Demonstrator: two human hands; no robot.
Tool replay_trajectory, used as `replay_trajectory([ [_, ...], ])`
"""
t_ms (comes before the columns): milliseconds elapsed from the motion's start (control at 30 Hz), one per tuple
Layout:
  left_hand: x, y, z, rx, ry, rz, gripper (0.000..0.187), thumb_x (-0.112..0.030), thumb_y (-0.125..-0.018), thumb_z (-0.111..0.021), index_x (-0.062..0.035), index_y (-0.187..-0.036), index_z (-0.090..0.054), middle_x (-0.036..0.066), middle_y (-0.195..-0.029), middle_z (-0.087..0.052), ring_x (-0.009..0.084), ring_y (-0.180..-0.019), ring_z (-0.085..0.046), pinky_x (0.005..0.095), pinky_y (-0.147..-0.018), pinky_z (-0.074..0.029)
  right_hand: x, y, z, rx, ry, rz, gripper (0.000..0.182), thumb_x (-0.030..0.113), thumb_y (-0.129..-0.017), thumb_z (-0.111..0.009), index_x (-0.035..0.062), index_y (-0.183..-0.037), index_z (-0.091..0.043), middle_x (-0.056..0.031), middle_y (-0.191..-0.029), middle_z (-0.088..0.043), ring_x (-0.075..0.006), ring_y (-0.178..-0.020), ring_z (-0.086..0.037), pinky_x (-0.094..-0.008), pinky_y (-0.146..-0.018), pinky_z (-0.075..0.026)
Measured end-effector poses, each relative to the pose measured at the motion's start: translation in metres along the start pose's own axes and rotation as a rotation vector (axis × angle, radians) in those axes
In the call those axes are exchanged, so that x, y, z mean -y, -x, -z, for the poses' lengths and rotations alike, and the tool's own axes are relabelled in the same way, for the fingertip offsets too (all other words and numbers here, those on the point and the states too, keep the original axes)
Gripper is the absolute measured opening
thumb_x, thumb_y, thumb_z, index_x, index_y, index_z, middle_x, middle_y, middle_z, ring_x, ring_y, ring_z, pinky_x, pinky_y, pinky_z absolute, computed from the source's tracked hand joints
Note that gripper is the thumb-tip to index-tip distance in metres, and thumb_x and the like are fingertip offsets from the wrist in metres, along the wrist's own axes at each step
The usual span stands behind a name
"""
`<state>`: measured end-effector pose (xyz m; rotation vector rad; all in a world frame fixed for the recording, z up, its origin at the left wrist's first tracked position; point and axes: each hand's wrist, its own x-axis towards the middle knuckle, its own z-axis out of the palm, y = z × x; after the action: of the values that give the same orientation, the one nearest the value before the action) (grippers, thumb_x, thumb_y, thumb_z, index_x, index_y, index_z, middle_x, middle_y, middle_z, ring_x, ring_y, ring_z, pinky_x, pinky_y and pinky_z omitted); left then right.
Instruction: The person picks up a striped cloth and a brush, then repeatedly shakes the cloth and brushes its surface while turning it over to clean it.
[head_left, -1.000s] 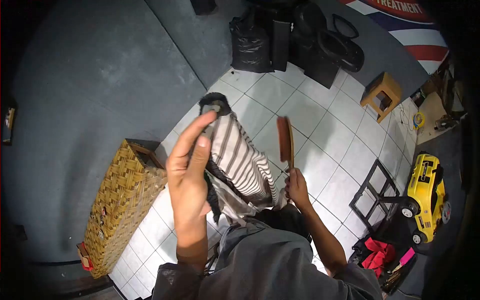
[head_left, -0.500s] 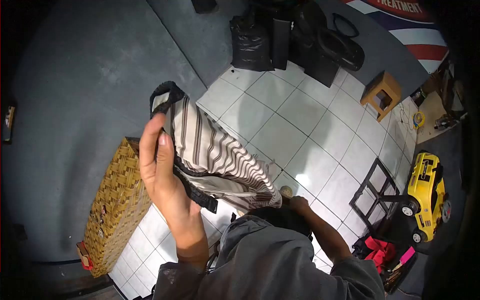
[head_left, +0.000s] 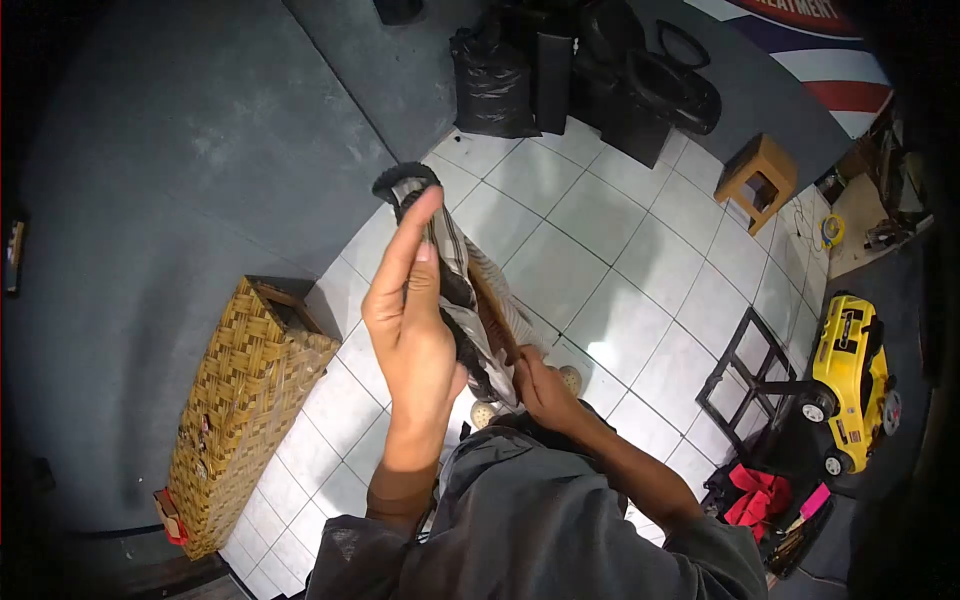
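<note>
A white cloth with dark stripes and a gathered black edge (head_left: 408,180) hangs in front of me. My left hand (head_left: 408,325) is raised and holds it by that black edge, the fingers long and close together with the thumb alongside. Lower down and to the right, my right hand (head_left: 548,390) is closed around the lower end of a thin brown, wood-like piece (head_left: 492,312). This piece runs up along the striped cloth, partly covered by it. What lies inside the folds is hidden.
A woven-pattern cabinet (head_left: 235,410) stands at the left. Black bags (head_left: 495,90) line the back wall. On the right are a brown stool (head_left: 758,182), a black metal frame (head_left: 745,375) and a yellow toy car (head_left: 848,380). White tiles (head_left: 560,250) cover the floor.
My left hand has moved right with the cloth's edge. My right hand has come up and left toward it. The cloth is bunched narrower, and the brown piece now shows beside it.
</note>
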<state>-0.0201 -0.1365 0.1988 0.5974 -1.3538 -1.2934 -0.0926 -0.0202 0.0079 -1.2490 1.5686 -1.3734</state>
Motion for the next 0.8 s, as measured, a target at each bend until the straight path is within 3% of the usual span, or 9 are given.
replay_trajectory([
  [133,-0.013,-0.008,0.010,-0.109,0.151,-0.012,0.033,0.000,-0.089,-0.040,0.0011,-0.120,-0.048,0.014,-0.115,-0.055,0.0165,-0.098,-0.057,0.0271,-0.085,-0.047,-0.153,0.038,0.007,0.361,0.686,-0.439,0.034,0.018,-0.079,-0.051,-0.0034,-0.104,-0.044,-0.0266,-0.077,-0.059,-0.0420,-0.074,-0.059,-0.0494,-0.063,-0.046],
  [233,-0.008,-0.005,0.018,-0.149,0.104,0.027,0.030,-0.002,-0.090,-0.039,0.0030,-0.118,-0.050,0.013,-0.120,-0.051,0.0154,-0.112,-0.047,0.0268,-0.096,-0.034,-0.179,0.050,0.028,0.349,0.756,-0.363,0.036,0.021,-0.080,-0.050,-0.0082,-0.100,-0.043,-0.0281,-0.076,-0.058,-0.0413,-0.073,-0.059,-0.0476,-0.064,-0.048],
  [300,-0.004,-0.001,0.019,-0.206,0.204,0.035,0.033,0.000,-0.089,-0.038,0.0005,-0.121,-0.046,0.013,-0.112,-0.055,0.0162,-0.094,-0.058,0.0276,-0.082,-0.049,-0.180,0.050,0.035,0.085,0.675,-0.662,0.029,0.022,-0.087,-0.043,-0.0055,-0.096,-0.046,-0.0258,-0.078,-0.060,-0.0403,-0.075,-0.060,-0.0479,-0.065,-0.048],
  [400,0.001,0.002,0.010,-0.266,0.217,0.005,0.034,0.000,-0.090,-0.038,-0.0007,-0.123,-0.045,0.012,-0.115,-0.054,0.0158,-0.095,-0.057,0.0273,-0.083,-0.048,-0.144,0.023,0.038,-0.089,0.586,-0.586,0.030,0.024,-0.091,-0.037,-0.0034,-0.098,-0.048,-0.0242,-0.081,-0.060,-0.0398,-0.069,-0.059,-0.0499,-0.061,-0.044],
  [467,0.004,0.006,0.001,-0.297,0.235,0.020,0.035,0.000,-0.090,-0.037,-0.0018,-0.124,-0.044,0.010,-0.122,-0.049,0.0153,-0.102,-0.053,0.0290,-0.087,-0.045,-0.111,0.003,0.029,-0.296,0.139,-0.407,0.029,0.024,-0.092,-0.035,-0.0019,-0.100,-0.047,-0.0233,-0.079,-0.059,-0.0396,-0.068,-0.058,-0.0474,-0.058,-0.042],
  [600,0.012,0.007,-0.012,-0.344,0.251,-0.004,0.035,-0.001,-0.090,-0.038,-0.0037,-0.124,-0.045,0.009,-0.121,-0.050,0.0147,-0.100,-0.053,0.0296,-0.085,-0.045,0.049,-0.008,0.014,-0.169,-0.231,-0.252,0.028,0.024,-0.094,-0.031,-0.0002,-0.104,-0.041,-0.0194,-0.076,-0.055,-0.0376,-0.067,-0.057,-0.0411,-0.055,-0.042],
  [667,0.013,0.004,-0.016,-0.355,0.257,-0.013,0.034,-0.001,-0.090,-0.038,-0.0044,-0.124,-0.045,0.008,-0.119,-0.051,0.0145,-0.098,-0.054,0.0294,-0.084,-0.045,0.044,-0.009,-0.005,-0.183,0.191,0.203,0.026,0.023,-0.094,-0.029,0.0010,-0.105,-0.038,-0.0204,-0.073,-0.055,-0.0382,-0.062,-0.057,-0.0407,-0.053,-0.042],
  [767,-0.008,-0.002,-0.010,-0.299,0.399,-0.021,0.026,-0.003,-0.090,-0.041,-0.0021,-0.115,-0.051,0.008,-0.111,-0.055,0.0122,-0.092,-0.055,0.0246,-0.080,-0.045,-0.045,0.007,-0.012,0.326,0.471,-0.247,0.022,0.015,-0.088,-0.040,0.0001,-0.104,-0.037,-0.0260,-0.075,-0.058,-0.0424,-0.070,-0.058,-0.0493,-0.061,-0.045],
  [800,-0.015,-0.004,-0.007,-0.355,0.409,-0.041,0.025,-0.004,-0.090,-0.042,-0.0035,-0.113,-0.052,0.008,-0.106,-0.057,0.0138,-0.089,-0.057,0.0263,-0.078,-0.047,-0.122,0.021,-0.011,0.433,0.648,-0.260,0.041,0.018,-0.083,-0.049,-0.0071,-0.113,-0.038,-0.0270,-0.078,-0.058,-0.0411,-0.074,-0.058,-0.0508,-0.063,-0.044],
])
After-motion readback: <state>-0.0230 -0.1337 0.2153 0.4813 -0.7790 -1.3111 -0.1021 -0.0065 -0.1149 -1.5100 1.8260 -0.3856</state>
